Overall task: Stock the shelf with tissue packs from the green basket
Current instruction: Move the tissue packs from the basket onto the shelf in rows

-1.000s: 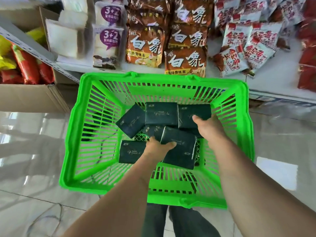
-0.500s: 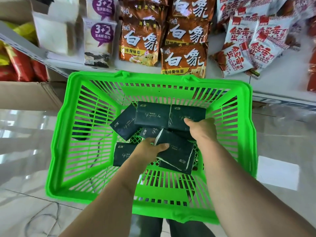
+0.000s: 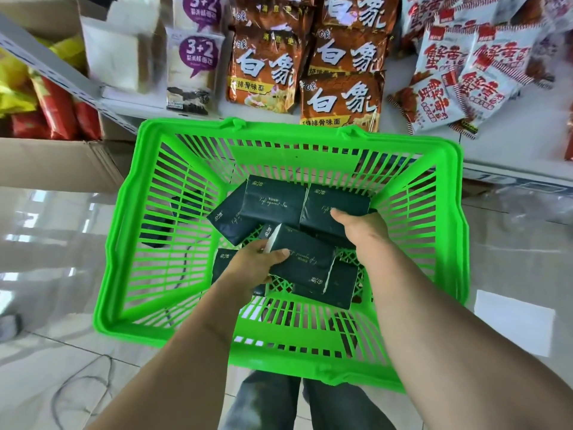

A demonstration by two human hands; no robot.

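A green basket (image 3: 130, 274) stands on the floor in front of the shelf (image 3: 511, 141). Several dark green tissue packs lie inside it. My left hand (image 3: 254, 265) grips one tissue pack (image 3: 305, 262) by its left end and holds it tilted above the others. My right hand (image 3: 362, 226) reaches down over another tissue pack (image 3: 328, 209) at the back right of the pile, thumb on its top; its fingers are hidden behind the hand. Two more packs (image 3: 273, 203) lie beside it.
On the white shelf lie brown noodle bags (image 3: 341, 100), white-and-red snack bags (image 3: 449, 85) and bread packs (image 3: 192, 66). A cardboard box (image 3: 52, 162) with red and yellow packets stands at the left. Glossy floor tiles surround the basket; my legs (image 3: 304, 405) are below it.
My left hand has lifted its tissue pack a little and tilted it, baring the white end. My right hand stays on the back-right pack. The view has shifted slightly.
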